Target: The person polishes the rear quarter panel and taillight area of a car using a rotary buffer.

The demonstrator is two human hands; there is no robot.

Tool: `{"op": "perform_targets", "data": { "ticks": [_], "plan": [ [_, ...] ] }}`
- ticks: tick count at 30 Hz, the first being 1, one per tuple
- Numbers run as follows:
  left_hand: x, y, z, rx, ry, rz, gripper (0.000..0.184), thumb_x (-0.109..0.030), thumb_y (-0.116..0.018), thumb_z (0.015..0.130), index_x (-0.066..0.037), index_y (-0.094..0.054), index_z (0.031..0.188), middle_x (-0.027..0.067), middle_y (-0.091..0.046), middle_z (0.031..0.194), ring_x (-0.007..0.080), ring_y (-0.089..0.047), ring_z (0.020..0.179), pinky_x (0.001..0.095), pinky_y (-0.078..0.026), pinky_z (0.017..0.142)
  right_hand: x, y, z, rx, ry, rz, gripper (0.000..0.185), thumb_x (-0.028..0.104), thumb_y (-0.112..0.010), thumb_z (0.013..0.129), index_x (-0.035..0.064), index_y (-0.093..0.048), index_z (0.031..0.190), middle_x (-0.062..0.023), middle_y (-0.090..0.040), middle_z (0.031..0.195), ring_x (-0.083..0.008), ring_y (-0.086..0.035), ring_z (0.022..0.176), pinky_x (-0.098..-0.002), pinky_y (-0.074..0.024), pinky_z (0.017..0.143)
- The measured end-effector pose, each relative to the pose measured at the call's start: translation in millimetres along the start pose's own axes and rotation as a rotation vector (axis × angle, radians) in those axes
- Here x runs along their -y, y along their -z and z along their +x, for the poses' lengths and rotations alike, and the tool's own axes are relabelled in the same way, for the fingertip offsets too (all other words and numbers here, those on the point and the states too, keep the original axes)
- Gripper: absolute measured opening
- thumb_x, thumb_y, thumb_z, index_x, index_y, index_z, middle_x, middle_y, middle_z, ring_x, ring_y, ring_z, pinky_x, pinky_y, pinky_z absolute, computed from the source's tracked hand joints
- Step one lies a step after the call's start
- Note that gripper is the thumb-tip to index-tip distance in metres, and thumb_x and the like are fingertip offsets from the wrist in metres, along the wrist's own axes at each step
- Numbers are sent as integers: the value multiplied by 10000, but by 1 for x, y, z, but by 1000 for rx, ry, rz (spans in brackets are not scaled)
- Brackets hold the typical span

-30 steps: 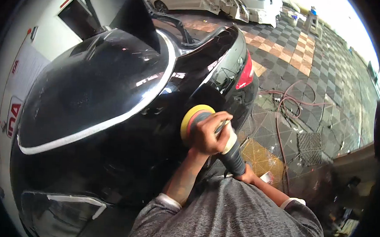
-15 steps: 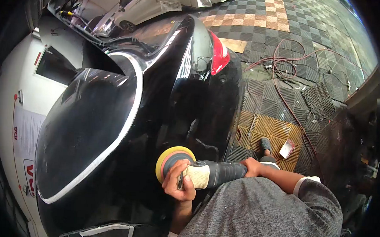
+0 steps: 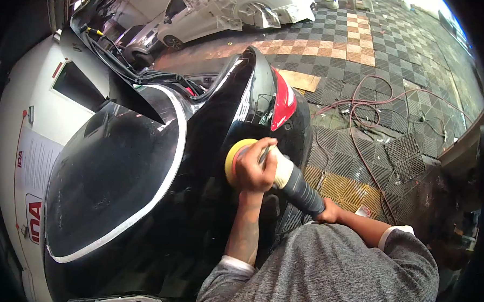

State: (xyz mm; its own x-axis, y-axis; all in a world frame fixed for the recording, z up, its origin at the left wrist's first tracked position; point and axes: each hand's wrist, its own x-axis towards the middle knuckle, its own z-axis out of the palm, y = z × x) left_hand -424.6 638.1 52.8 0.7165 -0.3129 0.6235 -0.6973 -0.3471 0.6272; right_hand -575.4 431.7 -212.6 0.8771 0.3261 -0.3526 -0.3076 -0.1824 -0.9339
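My left hand (image 3: 256,168) is closed round the head of a polisher (image 3: 301,189). My right hand (image 3: 330,211) grips the far end of its dark handle. A yellow pad (image 3: 233,157) faces the black car body (image 3: 201,214) and seems to rest on it; the contact itself is partly hidden by my left hand. Just above the pad is the red tail light (image 3: 283,104). White masking tape (image 3: 171,172) borders the dark window panel (image 3: 111,172) on the left.
A red hose (image 3: 360,161) loops over the floor tiles (image 3: 355,145) at right. A raised panel (image 3: 123,94) with cables juts over the car. Behind stands a white car (image 3: 204,20) partly covered in paper. A white wall board (image 3: 31,158) is at far left.
Both hands have carried the polisher up along the car body towards the tail light, with the pad moving up and right. The handle now slants more. My view has shifted too.
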Motion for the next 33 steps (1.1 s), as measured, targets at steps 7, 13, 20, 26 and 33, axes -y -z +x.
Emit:
{"op": "perform_targets", "data": {
  "ticks": [7,13,20,26,33],
  "plan": [
    [-11,16,-4,-27,41,-11,277,-111,-622,868,63,-742,1046,180,-771,988,297,-737,937,383,-559,884,20,-3,-2,-45,72,-132,443,287,-821,645,-3,-755,973,-149,-774,892,-281,-750,870,-416,-571,816],
    [-49,76,-82,-158,-33,72,302,-95,-609,850,95,-726,1053,228,-761,1007,356,-749,972,441,-582,939,9,-40,-11,65,98,-263,516,353,-829,651,31,-759,1048,-223,-768,992,-381,-753,961,-458,-573,860],
    [-58,86,-102,-278,9,-38,319,-106,-595,855,106,-719,1059,230,-760,988,346,-755,911,429,-607,877,39,-45,-23,104,141,-366,517,360,-818,666,29,-758,1059,-229,-767,985,-399,-744,966,-456,-575,851],
    [-23,60,-26,-155,-4,-16,363,-166,-565,875,95,-711,1080,210,-751,992,304,-732,931,394,-574,884,82,3,-19,20,36,-341,457,271,-831,634,3,-758,997,-174,-770,919,-261,-759,892,-414,-575,799],
    [3,3,70,-34,160,-151,300,-168,-604,916,62,-727,1063,161,-772,1007,222,-721,949,346,-552,895,63,47,25,-56,-45,-54,321,275,-823,670,-1,-730,804,-91,-715,740,-179,-682,663,-367,-541,610]
  ]
}}
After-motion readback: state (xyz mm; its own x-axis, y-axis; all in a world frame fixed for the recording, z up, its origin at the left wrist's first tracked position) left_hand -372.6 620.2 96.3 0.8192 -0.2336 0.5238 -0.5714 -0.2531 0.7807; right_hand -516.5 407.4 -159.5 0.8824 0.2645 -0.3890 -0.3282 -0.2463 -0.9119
